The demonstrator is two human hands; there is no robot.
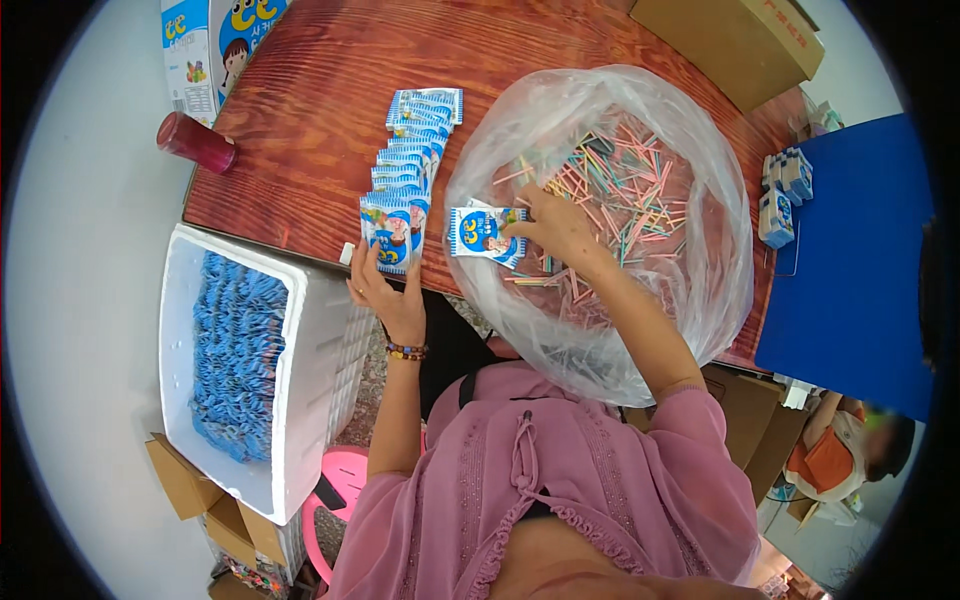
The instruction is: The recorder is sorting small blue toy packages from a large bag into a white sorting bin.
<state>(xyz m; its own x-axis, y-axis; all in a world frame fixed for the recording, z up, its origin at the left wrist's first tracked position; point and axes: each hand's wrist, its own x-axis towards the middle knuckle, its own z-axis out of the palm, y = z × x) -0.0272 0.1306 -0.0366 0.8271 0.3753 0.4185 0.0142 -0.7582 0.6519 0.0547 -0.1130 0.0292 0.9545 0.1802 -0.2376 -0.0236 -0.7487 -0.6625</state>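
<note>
My left hand [396,305] rests at the near end of an overlapping row of small blue-and-white candy packets [400,170]. Its thumb and fingers are spread apart along the nearest packet. To the right, my right hand [560,232] has its thumb on a blue-and-white packet [482,233], with the fingers around its right end; a second packet edge shows beneath it. This packet lies over the rim of a large clear plastic bag [715,140]. Inside the opened bag are many thin pastel sticks [640,180], pink, yellow and green, in a loose heap.
Left of the table [300,110], a white foam box [300,330] is packed with blue packets. A red jar [197,143] stands at the left edge. A cardboard box [735,50], bundled packets [788,175] and a blue panel [850,260] are rightward. Another person [845,450] is at lower right.
</note>
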